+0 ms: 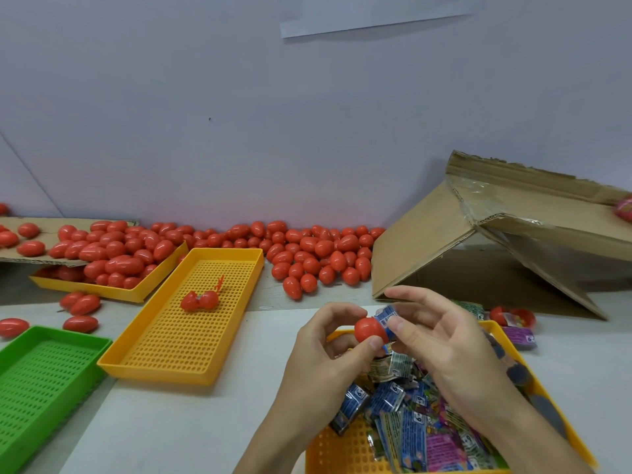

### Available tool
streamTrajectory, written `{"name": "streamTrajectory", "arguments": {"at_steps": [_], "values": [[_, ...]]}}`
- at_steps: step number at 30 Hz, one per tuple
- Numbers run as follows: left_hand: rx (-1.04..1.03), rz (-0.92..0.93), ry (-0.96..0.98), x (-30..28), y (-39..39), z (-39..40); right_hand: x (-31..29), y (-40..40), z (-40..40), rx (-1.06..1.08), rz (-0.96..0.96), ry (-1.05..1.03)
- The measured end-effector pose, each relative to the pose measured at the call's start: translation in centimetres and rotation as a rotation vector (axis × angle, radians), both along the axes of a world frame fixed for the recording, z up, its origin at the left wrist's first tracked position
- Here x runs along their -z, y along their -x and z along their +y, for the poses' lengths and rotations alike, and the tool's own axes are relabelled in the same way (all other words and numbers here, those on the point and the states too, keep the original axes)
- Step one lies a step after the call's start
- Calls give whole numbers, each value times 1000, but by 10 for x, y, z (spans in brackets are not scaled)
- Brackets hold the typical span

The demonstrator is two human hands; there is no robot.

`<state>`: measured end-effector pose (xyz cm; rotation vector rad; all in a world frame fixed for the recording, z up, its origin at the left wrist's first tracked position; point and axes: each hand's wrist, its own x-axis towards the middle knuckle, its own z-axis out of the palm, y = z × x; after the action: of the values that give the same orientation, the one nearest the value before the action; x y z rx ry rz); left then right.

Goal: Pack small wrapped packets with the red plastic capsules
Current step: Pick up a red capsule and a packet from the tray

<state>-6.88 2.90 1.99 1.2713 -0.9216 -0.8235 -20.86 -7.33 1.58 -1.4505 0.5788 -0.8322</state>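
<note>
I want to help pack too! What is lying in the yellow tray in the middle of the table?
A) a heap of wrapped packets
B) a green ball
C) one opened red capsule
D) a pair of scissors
C: the middle yellow tray holds only one opened red capsule, its two halves side by side; the wrapped packets are in another tray under the hands.

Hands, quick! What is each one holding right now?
Left hand: pinching a red capsule half.
Right hand: pinching a blue wrapped packet and pushing it into that half.
</note>
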Motion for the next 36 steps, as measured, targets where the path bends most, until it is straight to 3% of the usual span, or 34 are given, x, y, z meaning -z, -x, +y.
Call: {"name": "streamTrajectory", "arguments": {"at_steps": [11, 36], "values": [[27, -59, 1, 1, 1, -1, 1, -5, 1, 61, -36, -12], [20, -157, -1, 0, 2, 0, -5, -2, 5, 67, 72, 18]]}}
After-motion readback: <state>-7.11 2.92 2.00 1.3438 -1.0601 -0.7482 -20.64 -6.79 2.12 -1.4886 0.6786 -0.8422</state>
